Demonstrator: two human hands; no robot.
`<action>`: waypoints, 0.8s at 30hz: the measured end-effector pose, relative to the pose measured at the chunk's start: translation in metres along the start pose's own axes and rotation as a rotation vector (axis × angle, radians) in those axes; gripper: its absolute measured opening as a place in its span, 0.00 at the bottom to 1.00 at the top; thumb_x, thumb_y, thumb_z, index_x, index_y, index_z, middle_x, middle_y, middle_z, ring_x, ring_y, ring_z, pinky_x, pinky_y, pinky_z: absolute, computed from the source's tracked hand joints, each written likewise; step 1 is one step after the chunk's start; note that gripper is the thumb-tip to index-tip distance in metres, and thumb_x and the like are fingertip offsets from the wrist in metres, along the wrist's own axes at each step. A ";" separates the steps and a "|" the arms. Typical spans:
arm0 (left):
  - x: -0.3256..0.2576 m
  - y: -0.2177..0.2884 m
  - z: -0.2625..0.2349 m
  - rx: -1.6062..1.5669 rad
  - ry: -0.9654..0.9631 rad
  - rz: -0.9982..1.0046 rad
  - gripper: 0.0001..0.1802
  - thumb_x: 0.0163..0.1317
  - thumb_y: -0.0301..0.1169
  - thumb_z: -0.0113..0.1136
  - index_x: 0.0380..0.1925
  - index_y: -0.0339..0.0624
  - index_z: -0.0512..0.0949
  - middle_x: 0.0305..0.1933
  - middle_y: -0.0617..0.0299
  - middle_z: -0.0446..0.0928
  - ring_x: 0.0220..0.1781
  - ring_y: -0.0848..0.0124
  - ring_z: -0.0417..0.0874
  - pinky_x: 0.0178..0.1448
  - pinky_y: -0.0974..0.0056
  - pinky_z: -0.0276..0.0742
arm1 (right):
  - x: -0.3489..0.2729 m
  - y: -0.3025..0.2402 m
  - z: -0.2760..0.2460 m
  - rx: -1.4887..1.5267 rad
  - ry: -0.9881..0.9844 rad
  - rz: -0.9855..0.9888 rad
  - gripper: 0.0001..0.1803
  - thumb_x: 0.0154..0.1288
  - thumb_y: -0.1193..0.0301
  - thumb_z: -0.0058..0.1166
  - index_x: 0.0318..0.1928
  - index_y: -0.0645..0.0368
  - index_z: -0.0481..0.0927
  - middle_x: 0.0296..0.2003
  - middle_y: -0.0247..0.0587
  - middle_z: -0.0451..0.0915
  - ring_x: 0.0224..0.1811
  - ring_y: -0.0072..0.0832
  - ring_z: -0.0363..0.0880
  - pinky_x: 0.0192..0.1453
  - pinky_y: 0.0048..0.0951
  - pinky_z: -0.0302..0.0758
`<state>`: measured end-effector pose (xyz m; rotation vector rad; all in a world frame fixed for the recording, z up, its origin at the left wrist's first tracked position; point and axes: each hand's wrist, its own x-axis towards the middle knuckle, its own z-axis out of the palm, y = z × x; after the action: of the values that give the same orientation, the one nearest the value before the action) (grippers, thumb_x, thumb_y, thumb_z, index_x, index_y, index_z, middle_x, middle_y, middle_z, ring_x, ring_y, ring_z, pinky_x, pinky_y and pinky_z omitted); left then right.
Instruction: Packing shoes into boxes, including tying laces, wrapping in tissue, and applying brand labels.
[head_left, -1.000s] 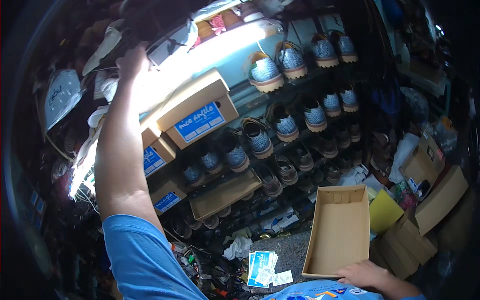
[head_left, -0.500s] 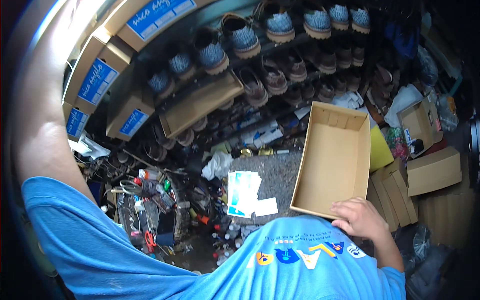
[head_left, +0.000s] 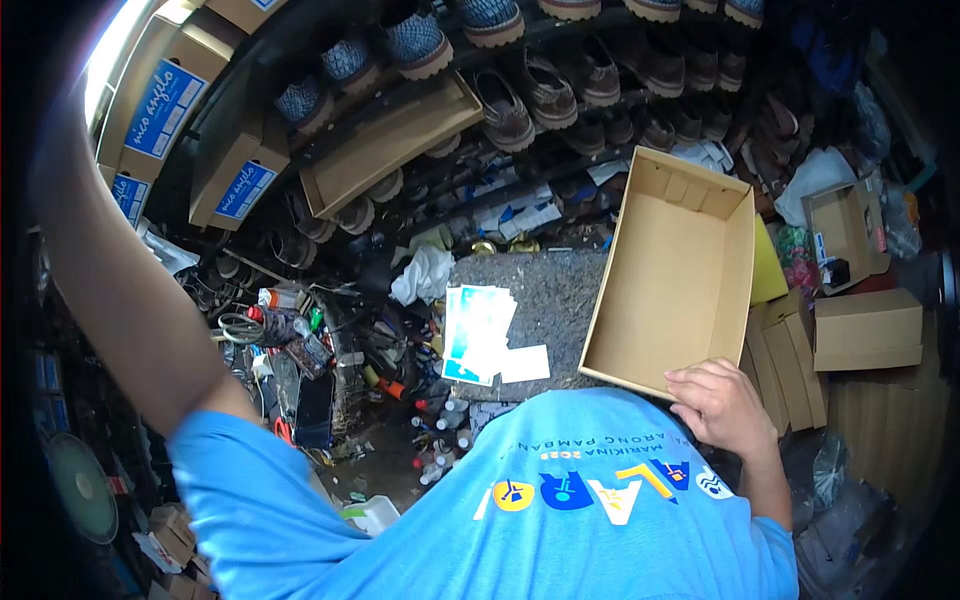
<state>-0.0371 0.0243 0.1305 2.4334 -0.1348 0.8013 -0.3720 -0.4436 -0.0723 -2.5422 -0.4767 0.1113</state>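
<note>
Compared with the earlier frame, the view had tilted further down: the shelves of shoes sat higher and the open cardboard box appeared larger. The right hand gripped the box's near right corner, fingers curled over the rim. The box rested right of the stone worktop. The left arm reached up out of frame; its hand's state could not be told.

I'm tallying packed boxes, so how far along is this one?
Done: the open cardboard box is laid out by the grey stone slab, a stack of printed cards waiting there.
In hand: the right hand grips the box's near edge; the left arm reaches up out of view, its hand unseen.
Left: the box is empty, and the shoes sit on the shelves.
</note>
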 end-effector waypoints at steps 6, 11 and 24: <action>-0.284 0.002 0.128 0.262 -0.522 0.123 0.31 0.52 0.40 0.77 0.56 0.41 0.81 0.50 0.45 0.77 0.50 0.48 0.80 0.58 0.50 0.76 | 0.004 0.018 0.005 0.041 0.050 -0.167 0.12 0.49 0.76 0.69 0.36 0.63 0.85 0.42 0.44 0.87 0.42 0.39 0.86 0.47 0.39 0.80; -0.379 -0.062 0.156 0.188 -0.493 -0.533 0.40 0.46 0.44 0.81 0.58 0.35 0.79 0.52 0.42 0.76 0.53 0.48 0.79 0.61 0.52 0.76 | 0.009 0.013 -0.009 0.086 -0.187 -0.111 0.15 0.51 0.71 0.69 0.40 0.63 0.86 0.44 0.43 0.87 0.47 0.39 0.85 0.53 0.40 0.79; -0.355 -0.035 0.108 -0.098 -0.471 -0.539 0.11 0.68 0.33 0.63 0.40 0.34 0.85 0.33 0.51 0.85 0.35 0.58 0.86 0.45 0.58 0.79 | 0.050 -0.015 -0.033 0.124 -0.087 -0.175 0.27 0.56 0.64 0.71 0.55 0.63 0.82 0.54 0.49 0.83 0.54 0.43 0.82 0.62 0.41 0.76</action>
<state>-0.2620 -0.0335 -0.1612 2.3515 0.2890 -0.0177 -0.3238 -0.4299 -0.0358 -2.3700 -0.7016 0.1815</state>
